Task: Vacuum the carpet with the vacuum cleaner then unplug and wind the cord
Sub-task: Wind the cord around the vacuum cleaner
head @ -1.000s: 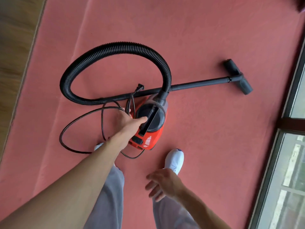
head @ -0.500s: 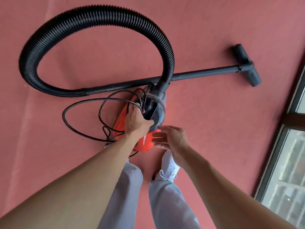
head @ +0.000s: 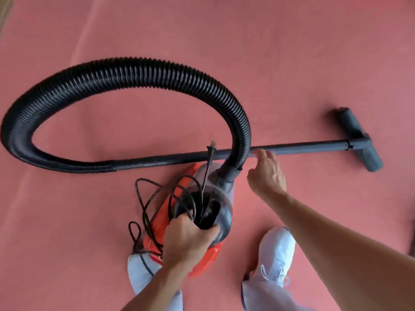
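A red and grey vacuum cleaner (head: 206, 261) sits on the pink carpet (head: 292, 63) just in front of my feet. My left hand (head: 186, 241) grips its black carrying handle together with loops of the black power cord (head: 146, 207). The plug (head: 211, 147) sticks up over the wand. A ribbed black hose (head: 125, 72) arcs from the body round to the left and joins the straight black wand (head: 298, 147), which ends in the floor nozzle (head: 359, 140) at the right. My right hand (head: 267, 173) reaches over the wand, fingers extended, fingertips at the tube.
My two white shoes (head: 278, 252) stand on the carpet either side of the vacuum. A strip of wooden floor (head: 3, 10) shows at the top left corner. Open carpet lies beyond the hose.
My left hand has gathered the cord loops onto the handle and kept its grip. My right hand left the vacuum's rear and moved up right to the wand. The view shifted closer.
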Demonstrator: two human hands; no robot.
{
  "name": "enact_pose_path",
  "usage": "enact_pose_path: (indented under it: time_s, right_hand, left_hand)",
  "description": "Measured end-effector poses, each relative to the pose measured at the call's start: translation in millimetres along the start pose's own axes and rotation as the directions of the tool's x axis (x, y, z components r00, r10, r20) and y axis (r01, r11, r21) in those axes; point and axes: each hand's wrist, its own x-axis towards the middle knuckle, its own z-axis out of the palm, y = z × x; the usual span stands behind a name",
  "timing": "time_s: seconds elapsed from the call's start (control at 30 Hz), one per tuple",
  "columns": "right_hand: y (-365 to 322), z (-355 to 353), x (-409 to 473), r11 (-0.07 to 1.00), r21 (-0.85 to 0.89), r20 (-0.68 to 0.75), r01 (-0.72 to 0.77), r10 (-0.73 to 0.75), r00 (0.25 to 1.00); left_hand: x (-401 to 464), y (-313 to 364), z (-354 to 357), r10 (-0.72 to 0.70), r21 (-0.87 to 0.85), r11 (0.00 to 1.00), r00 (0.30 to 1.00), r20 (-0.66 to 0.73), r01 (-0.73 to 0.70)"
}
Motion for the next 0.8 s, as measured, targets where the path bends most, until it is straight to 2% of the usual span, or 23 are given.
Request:
enact_pose_path:
  time_s: [0.07,0.13,0.2,0.23,0.4,0.5,0.6,0.67,0.8]
  right_hand:
    - [4,10,28,0.961,-0.181,0.049,0.208,-0.202,0.978]
    - [4,19,46,0.841,-0.329,0.157,0.429,-0.399,0.903]
    - [1,30,58,0.76,-0.377,0.319,0.53,-0.43,0.844]
    - [-1,37,62,0.745,-0.402,0.361,0.533,-0.406,0.84]
    - [-4,52,70,0.627,-0.622,0.387,0.469,-0.274,0.88]
    - [3,46,79,0.678,-0.627,0.357,0.384,-0.189,0.915]
    - [27,37,75,0.806,-0.526,0.372,0.272,-0.07,0.925]
    - [44,28,59,0.857,-0.447,0.363,0.256,-0.088,0.928]
    - [60,3,29,0.884,-0.365,0.317,0.29,-0.175,0.932]
  left_hand:
    - [0,-6,6,0.039,-0.024,0.999,0.999,-0.035,-0.039]
    - [1,-8,10,0.072,-0.008,0.997,0.995,-0.065,-0.072]
    - [2,-11,12,0.075,0.003,0.997,0.993,-0.09,-0.075]
    - [1,-10,11,0.077,0.01,0.997,0.993,-0.092,-0.076]
    - [1,-10,9,0.115,0.014,0.993,0.99,-0.081,-0.114]
    - [1,-9,7,0.086,0.003,0.996,0.996,-0.038,-0.086]
    - [0,-6,4,0.049,-0.02,0.999,0.999,-0.016,-0.049]
    - [-2,-4,2,0.02,-0.046,0.999,1.0,-0.008,-0.021]
    - [-22,4,-10,0.016,-0.049,0.999,1.0,0.007,-0.016]
